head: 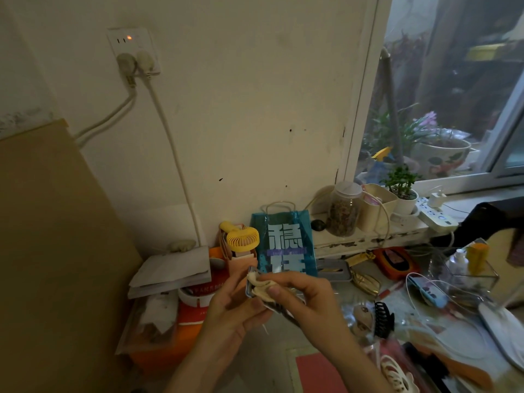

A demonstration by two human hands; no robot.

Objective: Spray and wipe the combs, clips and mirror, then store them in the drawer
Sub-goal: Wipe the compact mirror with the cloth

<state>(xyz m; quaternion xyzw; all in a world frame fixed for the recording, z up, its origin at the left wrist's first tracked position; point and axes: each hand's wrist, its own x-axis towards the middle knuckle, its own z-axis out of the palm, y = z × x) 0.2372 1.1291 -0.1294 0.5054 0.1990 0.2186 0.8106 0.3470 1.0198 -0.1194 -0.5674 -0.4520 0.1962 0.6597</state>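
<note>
I held the small mirror (251, 285) up over the cluttered table (402, 302), in front of the teal bag (286, 245). My left hand (232, 310) gripped it from below, fingers curled round its lower edge with the thumb up along its left side, toward nine o'clock. My right hand (303, 296) pinched a beige cloth (262, 287) against the mirror's face, the thumb pressing the cloth at about five o'clock of the mirror and the other fingers folded over the top. The mirror's metallic rim showed only at its upper left corner; the cloth and my fingers hid most of its face. A black claw clip (384, 319) stood on the table at three o'clock of my hands, well apart from them. A yellow fan (242, 236) sat just beside the bag, at eleven o'clock.
</note>
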